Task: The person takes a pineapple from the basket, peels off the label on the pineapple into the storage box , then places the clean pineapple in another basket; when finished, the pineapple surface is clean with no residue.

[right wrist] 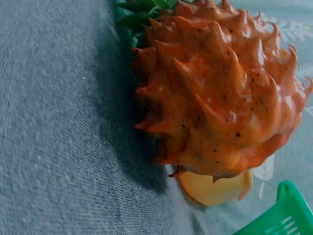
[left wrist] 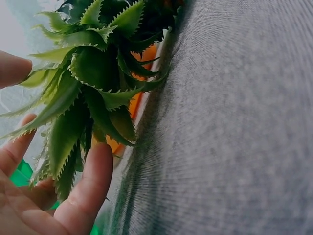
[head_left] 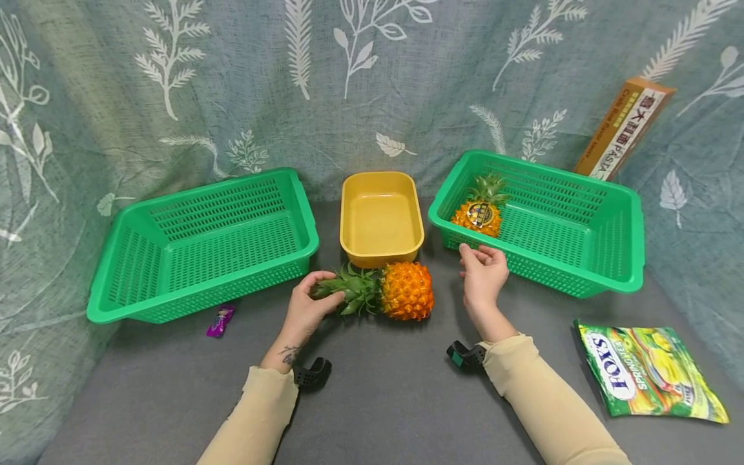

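A large orange pineapple (head_left: 408, 290) lies on its side on the grey table, its green leafy crown (head_left: 354, 289) pointing left. My left hand (head_left: 308, 303) is at the crown's tip, thumb and fingers spread on either side of the leaves. In the left wrist view the thumb (left wrist: 93, 181) is right at the lower leaves, with other fingertips beside the crown. My right hand (head_left: 485, 274), loosely bent and holding nothing, hovers by the front wall of the right green basket (head_left: 558, 266). The right wrist view shows the pineapple's spiky body (right wrist: 220, 93) close up; no fingers appear there.
Inside the right basket is a small pineapple (head_left: 479, 214) with a dark label. A yellow tub (head_left: 380, 257) stands behind the large pineapple. At left are another green basket (head_left: 203, 284) and a purple wrapped candy (head_left: 221, 321). A Foxs bag (head_left: 651, 371) lies front right; a pasta box (head_left: 624, 129) leans behind.
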A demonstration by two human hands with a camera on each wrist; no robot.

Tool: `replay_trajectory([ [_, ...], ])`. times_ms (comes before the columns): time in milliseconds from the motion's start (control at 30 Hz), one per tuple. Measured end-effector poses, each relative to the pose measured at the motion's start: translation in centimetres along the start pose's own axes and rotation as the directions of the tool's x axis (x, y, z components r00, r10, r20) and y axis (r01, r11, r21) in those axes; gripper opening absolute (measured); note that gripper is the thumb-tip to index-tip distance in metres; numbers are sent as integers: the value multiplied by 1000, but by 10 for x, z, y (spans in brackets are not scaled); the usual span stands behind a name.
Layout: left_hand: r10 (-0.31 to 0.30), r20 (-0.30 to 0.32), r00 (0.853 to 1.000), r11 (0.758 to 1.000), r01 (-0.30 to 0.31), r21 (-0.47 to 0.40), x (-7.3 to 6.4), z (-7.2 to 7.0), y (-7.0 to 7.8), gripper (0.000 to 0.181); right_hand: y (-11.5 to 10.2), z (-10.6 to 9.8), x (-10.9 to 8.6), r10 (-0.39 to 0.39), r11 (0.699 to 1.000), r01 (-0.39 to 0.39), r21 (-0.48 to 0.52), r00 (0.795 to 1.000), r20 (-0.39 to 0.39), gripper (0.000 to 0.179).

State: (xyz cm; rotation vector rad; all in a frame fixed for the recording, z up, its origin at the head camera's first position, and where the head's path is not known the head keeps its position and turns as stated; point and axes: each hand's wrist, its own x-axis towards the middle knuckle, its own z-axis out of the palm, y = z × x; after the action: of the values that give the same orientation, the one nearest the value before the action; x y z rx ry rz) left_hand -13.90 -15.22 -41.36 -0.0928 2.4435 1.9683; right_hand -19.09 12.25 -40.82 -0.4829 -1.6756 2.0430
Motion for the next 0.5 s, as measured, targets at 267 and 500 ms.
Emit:
replay_trajectory([
  [267,54,1,999,992,-54,110,-2,-1,2,37,-1,-1,3,-10,999,16,49,994,-109,39],
  [500,94,-22,995,961,-85,264,-4,0,9,47,-4,-2,7,18,996,-4,89,987,-162,27],
])
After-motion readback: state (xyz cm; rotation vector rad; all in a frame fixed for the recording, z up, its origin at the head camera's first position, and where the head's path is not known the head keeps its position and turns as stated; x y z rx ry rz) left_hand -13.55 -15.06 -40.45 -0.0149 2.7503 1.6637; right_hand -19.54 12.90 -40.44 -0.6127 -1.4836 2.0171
